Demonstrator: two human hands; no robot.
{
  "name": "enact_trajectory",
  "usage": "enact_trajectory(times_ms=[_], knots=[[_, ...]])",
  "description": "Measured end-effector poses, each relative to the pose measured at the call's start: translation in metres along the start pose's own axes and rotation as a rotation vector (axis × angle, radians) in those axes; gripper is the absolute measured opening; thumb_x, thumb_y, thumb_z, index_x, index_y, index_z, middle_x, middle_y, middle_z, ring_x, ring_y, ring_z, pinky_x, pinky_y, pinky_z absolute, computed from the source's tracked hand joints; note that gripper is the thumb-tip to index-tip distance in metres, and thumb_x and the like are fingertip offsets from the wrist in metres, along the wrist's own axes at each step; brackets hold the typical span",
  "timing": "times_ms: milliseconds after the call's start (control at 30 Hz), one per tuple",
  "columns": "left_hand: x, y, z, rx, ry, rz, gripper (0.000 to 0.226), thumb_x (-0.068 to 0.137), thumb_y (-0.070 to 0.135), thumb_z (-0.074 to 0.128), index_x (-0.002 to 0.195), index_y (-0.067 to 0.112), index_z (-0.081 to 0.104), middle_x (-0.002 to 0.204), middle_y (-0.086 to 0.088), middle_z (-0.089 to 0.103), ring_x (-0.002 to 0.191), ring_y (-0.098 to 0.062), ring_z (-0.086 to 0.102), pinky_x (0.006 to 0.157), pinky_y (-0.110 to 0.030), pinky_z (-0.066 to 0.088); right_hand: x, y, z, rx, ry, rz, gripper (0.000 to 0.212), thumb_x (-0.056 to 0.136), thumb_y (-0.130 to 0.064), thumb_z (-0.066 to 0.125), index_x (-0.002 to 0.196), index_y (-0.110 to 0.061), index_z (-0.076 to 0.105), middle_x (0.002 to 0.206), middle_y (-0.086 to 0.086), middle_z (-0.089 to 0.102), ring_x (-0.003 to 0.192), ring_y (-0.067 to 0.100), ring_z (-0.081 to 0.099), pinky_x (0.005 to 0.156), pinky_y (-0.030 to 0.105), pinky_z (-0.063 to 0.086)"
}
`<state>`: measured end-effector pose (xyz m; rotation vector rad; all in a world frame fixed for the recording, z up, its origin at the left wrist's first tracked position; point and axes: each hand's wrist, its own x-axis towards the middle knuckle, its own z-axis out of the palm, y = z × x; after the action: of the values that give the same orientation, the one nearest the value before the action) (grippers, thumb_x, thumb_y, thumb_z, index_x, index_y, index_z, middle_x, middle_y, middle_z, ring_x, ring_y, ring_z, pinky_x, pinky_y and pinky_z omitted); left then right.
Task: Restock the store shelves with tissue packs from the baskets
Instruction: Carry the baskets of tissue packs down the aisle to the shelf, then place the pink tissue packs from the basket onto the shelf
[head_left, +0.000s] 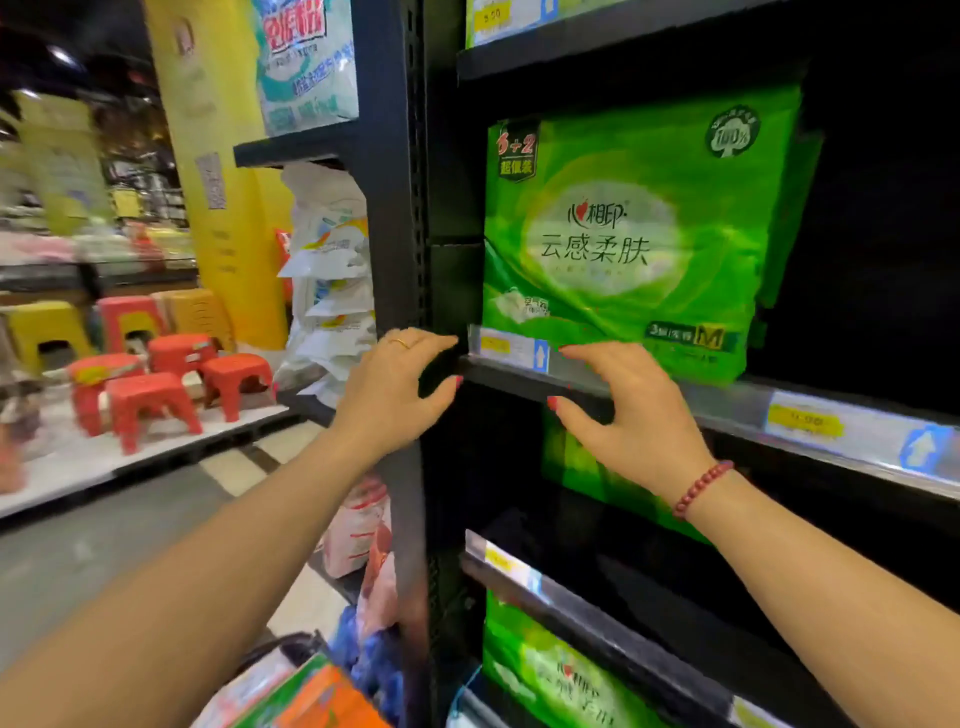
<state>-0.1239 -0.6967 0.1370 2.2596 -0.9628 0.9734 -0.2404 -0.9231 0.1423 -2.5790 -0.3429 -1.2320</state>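
A green tissue pack (623, 244) stands upright on the middle black shelf (727, 410), with more green packs behind it. My left hand (395, 389) hovers open just left of the shelf's front edge, against the black upright post. My right hand (628, 415) is open below the pack's lower edge, fingers spread and holding nothing. Another green pack (582, 467) shows on the shelf below, behind my right hand, and one more green pack (550, 675) sits on the lowest shelf. Colourful packs (311, 696) fill the bottom edge of the view, with the basket hidden.
Price-tag rails (831, 431) run along the shelf fronts. White bagged goods (332, 291) hang left of the post (395, 208). Red and yellow plastic stools (156, 374) stand on a low platform across the aisle. A yellow pillar (218, 156) rises behind them.
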Motion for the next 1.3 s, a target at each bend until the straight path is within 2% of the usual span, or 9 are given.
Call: enact_trajectory(times_ms=[200,333,467,633,833,900,1000,1100,1300], knots=[[-0.129,-0.007,-0.048,0.147,-0.121,-0.196,0.036,0.080,0.021,0.065,0.113,0.008,0.068,0.100,-0.012,0.070,0.096,-0.034,0.061,0.080,-0.040,0.049,-0.052,-0.057,0.057,0.147,-0.217,-0.039,0.044,0.082,-0.034,0.071,0.119,-0.012,0.064,0.115,0.004,0.066,0.109,0.029,0.057,0.092,0.045,0.046],[-0.221,-0.021,-0.080,0.192,-0.214,-0.402,0.039,0.085,0.023,0.069,0.122,0.011,0.064,0.109,-0.013,0.068,0.103,-0.034,0.058,0.083,-0.041,0.049,-0.091,-0.105,0.098,0.210,-0.366,-0.077,0.042,0.080,-0.032,0.072,0.116,-0.012,0.064,0.108,0.007,0.067,0.102,0.033,0.058,0.085,0.048,0.048],[-0.310,-0.034,-0.118,0.259,-0.227,-0.585,0.037,0.084,0.023,0.069,0.120,0.012,0.066,0.108,-0.012,0.069,0.104,-0.034,0.060,0.081,-0.040,0.051,-0.129,-0.162,0.135,0.296,-0.512,-0.064,0.041,0.078,-0.029,0.074,0.113,-0.011,0.065,0.104,0.011,0.066,0.103,0.034,0.056,0.085,0.041,0.047],[-0.424,-0.058,-0.172,0.309,-0.276,-0.869,0.045,0.088,0.031,0.065,0.129,0.014,0.060,0.122,-0.010,0.063,0.116,-0.031,0.054,0.091,-0.037,0.044,-0.174,-0.247,0.181,0.417,-0.685,-0.033,0.044,0.081,-0.033,0.072,0.120,-0.014,0.063,0.115,0.008,0.066,0.109,0.029,0.057,0.089,0.037,0.043],[-0.547,-0.083,-0.234,0.289,-0.331,-1.090,0.042,0.087,0.031,0.064,0.126,0.017,0.061,0.118,-0.007,0.065,0.112,-0.027,0.056,0.088,-0.035,0.046,-0.222,-0.350,0.234,0.470,-0.868,-0.065,0.037,0.079,-0.032,0.071,0.111,-0.015,0.066,0.108,0.007,0.068,0.097,0.026,0.061,0.081,0.038,0.050],[-0.577,-0.093,-0.246,0.284,-0.386,-1.154,0.043,0.088,0.034,0.061,0.128,0.019,0.059,0.122,-0.006,0.063,0.116,-0.026,0.054,0.090,-0.034,0.044,-0.237,-0.378,0.251,0.458,-0.927,-0.067,0.040,0.080,-0.036,0.071,0.114,-0.015,0.065,0.109,0.008,0.067,0.102,0.028,0.059,0.085,0.039,0.050],[-0.615,-0.103,-0.254,0.239,-0.414,-1.264,0.045,0.089,0.036,0.061,0.130,0.018,0.058,0.125,-0.006,0.061,0.120,-0.025,0.052,0.094,-0.036,0.045,-0.257,-0.411,0.275,0.457,-1.038,-0.030,0.049,0.082,-0.041,0.068,0.124,-0.017,0.060,0.120,0.005,0.062,0.114,0.025,0.054,0.094,0.036,0.045],[-0.643,-0.110,-0.251,0.185,-0.404,-1.366,0.044,0.088,0.034,0.063,0.128,0.016,0.059,0.121,-0.010,0.062,0.115,-0.028,0.054,0.089,-0.038,0.047,-0.275,-0.432,0.302,0.460,-1.148,-0.034,0.053,0.082,-0.042,0.069,0.127,-0.018,0.057,0.127,0.004,0.060,0.124,0.025,0.048,0.100,0.037,0.041],[-0.696,-0.147,-0.220,0.143,-0.468,-1.524,0.040,0.088,0.037,0.060,0.122,0.014,0.061,0.125,-0.011,0.061,0.115,-0.030,0.054,0.085,-0.037,0.046,-0.308,-0.450,0.385,0.460,-1.322,0.006,0.054,0.083,-0.042,0.067,0.129,-0.017,0.056,0.130,0.004,0.059,0.121,0.025,0.052,0.098,0.037,0.043]])
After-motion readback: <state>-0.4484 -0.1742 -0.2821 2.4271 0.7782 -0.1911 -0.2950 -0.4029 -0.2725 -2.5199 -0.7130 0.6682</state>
